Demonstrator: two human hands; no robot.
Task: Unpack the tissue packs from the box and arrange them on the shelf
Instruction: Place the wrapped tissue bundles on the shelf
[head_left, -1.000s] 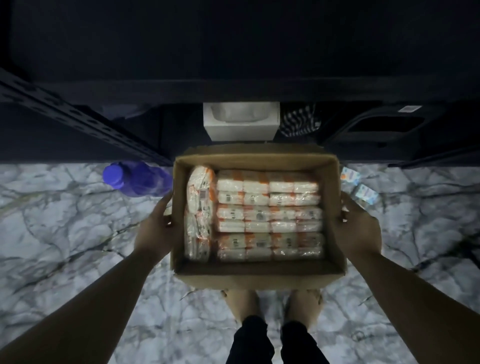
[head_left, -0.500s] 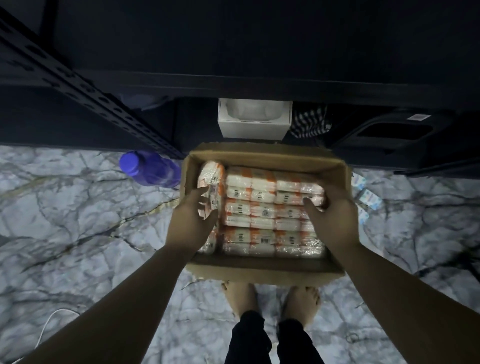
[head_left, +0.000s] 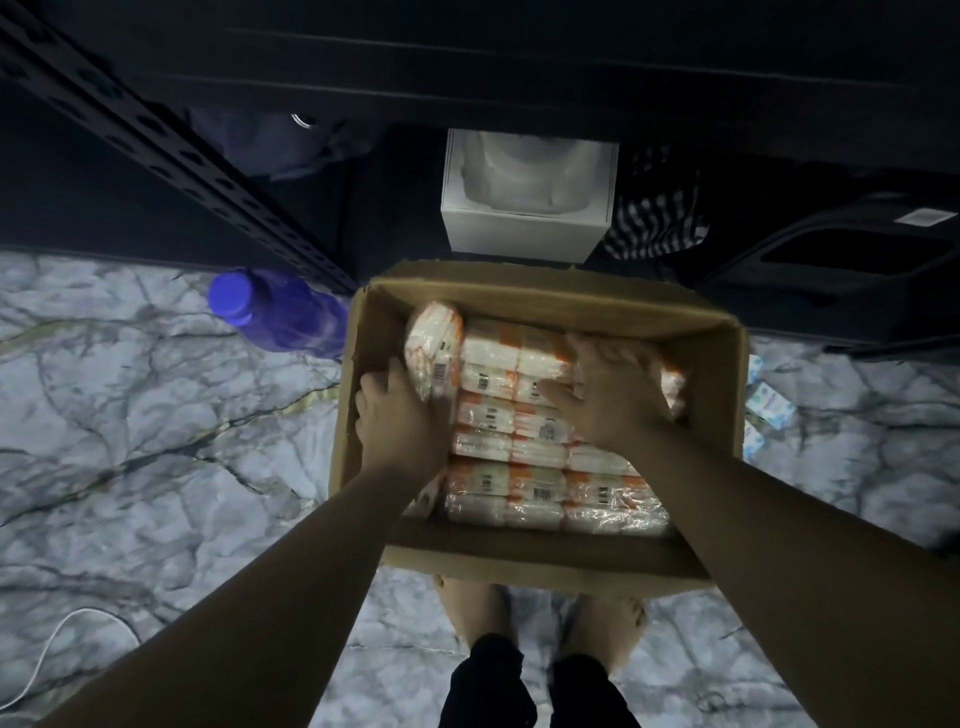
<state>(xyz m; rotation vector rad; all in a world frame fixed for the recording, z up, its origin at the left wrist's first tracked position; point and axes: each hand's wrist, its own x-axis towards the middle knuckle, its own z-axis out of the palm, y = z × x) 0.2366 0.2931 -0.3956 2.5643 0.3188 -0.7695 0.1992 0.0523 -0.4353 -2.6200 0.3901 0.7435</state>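
Observation:
An open cardboard box stands on the marble floor in front of my feet. It is full of white-and-orange tissue packs lying in rows. One pack stands on edge along the left wall. My left hand reaches in at the left, its fingers curled down round the outer side of that upright pack. My right hand lies on top of the far right packs with fingers spread. The dark shelf runs across just beyond the box.
A blue bottle lies left of the box by a slotted shelf post. Under the shelf sit a white box, checked cloth and a black bin. Small packets lie at the right, a white cable at the lower left.
Both hands left the outer sides of the box and went inside. The left now curls round the upright pack and the right rests on the top packs.

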